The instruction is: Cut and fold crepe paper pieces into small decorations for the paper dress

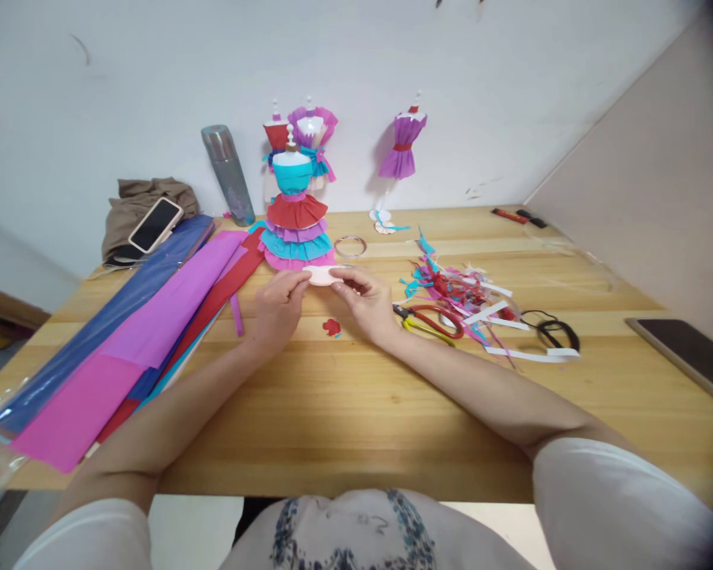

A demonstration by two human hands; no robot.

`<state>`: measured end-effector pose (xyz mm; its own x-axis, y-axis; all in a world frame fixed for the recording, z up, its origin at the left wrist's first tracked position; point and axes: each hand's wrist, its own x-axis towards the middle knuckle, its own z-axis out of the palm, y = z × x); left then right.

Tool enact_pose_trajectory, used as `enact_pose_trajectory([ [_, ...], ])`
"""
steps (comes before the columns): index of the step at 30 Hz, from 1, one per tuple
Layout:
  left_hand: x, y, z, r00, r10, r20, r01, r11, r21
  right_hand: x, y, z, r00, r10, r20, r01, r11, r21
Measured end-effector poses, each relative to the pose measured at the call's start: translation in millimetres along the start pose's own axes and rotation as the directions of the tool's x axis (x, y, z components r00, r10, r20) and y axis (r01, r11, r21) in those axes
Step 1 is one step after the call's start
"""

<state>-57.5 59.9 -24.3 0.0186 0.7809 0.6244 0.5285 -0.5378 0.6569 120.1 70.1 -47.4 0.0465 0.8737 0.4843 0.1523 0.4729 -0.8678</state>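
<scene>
Both hands closed on a pale disc, near side of the tiered dress form

The left hand [278, 310] is narrowed, thumb and fingers pinching the left edge of a pale disc [320, 275]. The right hand [369, 302] pinches its right edge between thumb and fingers. The disc lies flat-side up between them, at the middle of the scene; whether it touches the tabletop [345, 419] cannot be told.

Directly beyond the disc stands a tiered dress form [297, 210], blocking the far side; contact between the two cannot be determined. Two more dress forms [314, 138] stand behind it, partly hidden, and a purple dress form [403, 146] stands apart to the right. A thin ring [350, 246] lies beside the tiered form.

Near the hands is a red scrap [331, 327]. Right of the right hand lie scissors [435, 321], a tangled pile of scraps [457, 286] and a black loop [562, 331]. A dark phone [686, 348] occupies the right edge. To the left are long coloured sheets [172, 321], a brown cloth [124, 210] bearing a white-edged phone [155, 225], and a grey bottle [230, 174].

The tabletop is light wood, set against a pale wall [481, 71].
</scene>
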Motion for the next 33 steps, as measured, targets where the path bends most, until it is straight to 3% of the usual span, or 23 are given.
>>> enact_pose_trajectory([
  [7, 1.3, 3.6, -1.7, 1.000, 0.026, -0.004, -0.026, 0.999, 0.045, 0.8, -1.4, -1.5, 0.999, -0.027, 0.020, 0.028, 0.998, -0.053],
  [24, 1.0, 2.3, -1.4, 0.997, 0.072, 0.008, -0.073, 0.994, 0.084, -0.3, -1.4, 0.7, 0.999, 0.051, -0.015, -0.052, 0.997, -0.051],
  [33, 0.8, 3.2, -4.9, 0.992, 0.127, -0.019, -0.124, 0.988, 0.094, 4.3, 3.9, 2.5, 0.986, 0.166, -0.025, -0.160, 0.975, 0.156],
])
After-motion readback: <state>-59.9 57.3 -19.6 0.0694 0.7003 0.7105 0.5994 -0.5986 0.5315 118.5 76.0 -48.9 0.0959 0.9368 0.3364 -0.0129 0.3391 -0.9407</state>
